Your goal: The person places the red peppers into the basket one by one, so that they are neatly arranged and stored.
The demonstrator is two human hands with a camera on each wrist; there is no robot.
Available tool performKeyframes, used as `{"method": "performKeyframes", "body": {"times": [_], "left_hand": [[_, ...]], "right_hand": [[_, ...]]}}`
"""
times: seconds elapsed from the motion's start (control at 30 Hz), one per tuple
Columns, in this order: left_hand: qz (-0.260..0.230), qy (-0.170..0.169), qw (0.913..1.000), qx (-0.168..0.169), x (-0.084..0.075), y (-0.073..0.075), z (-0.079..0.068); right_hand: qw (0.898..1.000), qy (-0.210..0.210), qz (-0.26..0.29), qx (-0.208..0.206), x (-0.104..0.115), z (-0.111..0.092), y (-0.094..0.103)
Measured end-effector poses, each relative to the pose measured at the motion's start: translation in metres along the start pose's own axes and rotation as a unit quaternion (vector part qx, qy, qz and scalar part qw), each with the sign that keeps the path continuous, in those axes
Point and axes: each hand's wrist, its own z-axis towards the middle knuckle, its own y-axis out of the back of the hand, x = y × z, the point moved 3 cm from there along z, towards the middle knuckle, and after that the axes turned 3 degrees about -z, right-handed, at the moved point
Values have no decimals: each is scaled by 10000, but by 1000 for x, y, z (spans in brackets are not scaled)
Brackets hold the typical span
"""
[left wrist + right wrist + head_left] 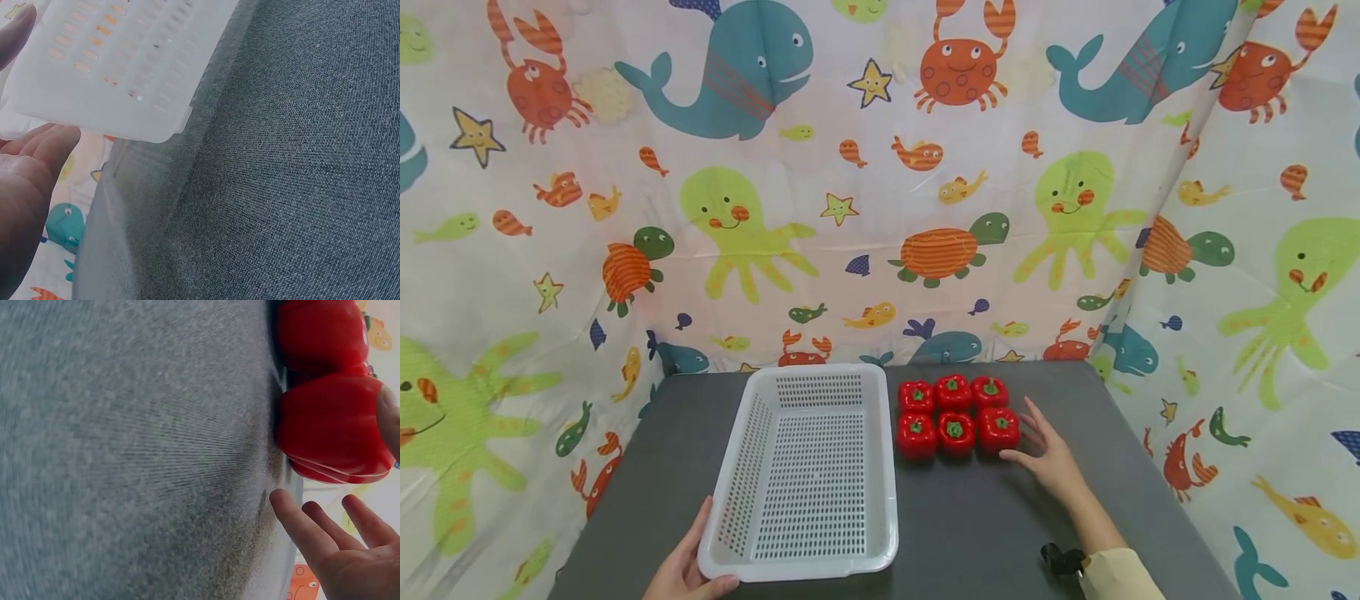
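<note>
A white plastic basket (816, 475) with slotted walls and floor has nothing inside it. At its near left corner is my left hand (687, 567), thumb along the front edge and straight fingers along the left side. Right of the basket, several red bell peppers (956, 433) with green stems stand in two rows. My right hand (1047, 454) reaches around the near right bell pepper (998, 429), thumb in front and fingers spread at its right. In the right wrist view, the thumb overlaps this bell pepper (331, 428) while the fingertips (284, 499) are apart from it.
Everything stands on a dark grey table (955, 533). A white curtain (880, 200) printed with sea animals hangs behind and along both sides. A black strap (1063, 560) sits at my right wrist, by a pale yellow sleeve (1120, 575).
</note>
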Motion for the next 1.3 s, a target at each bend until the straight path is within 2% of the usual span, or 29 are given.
{"method": "performKeyframes", "body": {"times": [0.2,0.3,0.5,0.6,0.9,1.03,1.3], "left_hand": [[76,-171,9998,-30,0,0,-2],[185,-468,9987,94,3,1,-1],[119,-851,9957,343,7,1,2],[73,-862,9956,351,7,2,0],[137,-489,9986,114,4,1,-1],[138,-431,9989,77,5,1,-1],[195,-719,9968,279,5,2,-1]], "right_hand": [[9998,40,140,163,-1,5,-5],[9998,24,109,189,-1,7,-4],[9999,75,-95,97,-3,6,-2],[9998,148,-122,88,-3,6,-3],[9996,225,-99,119,-2,6,-7],[9997,181,-115,129,-3,7,-8],[9993,171,-311,80,-5,10,-10]]}}
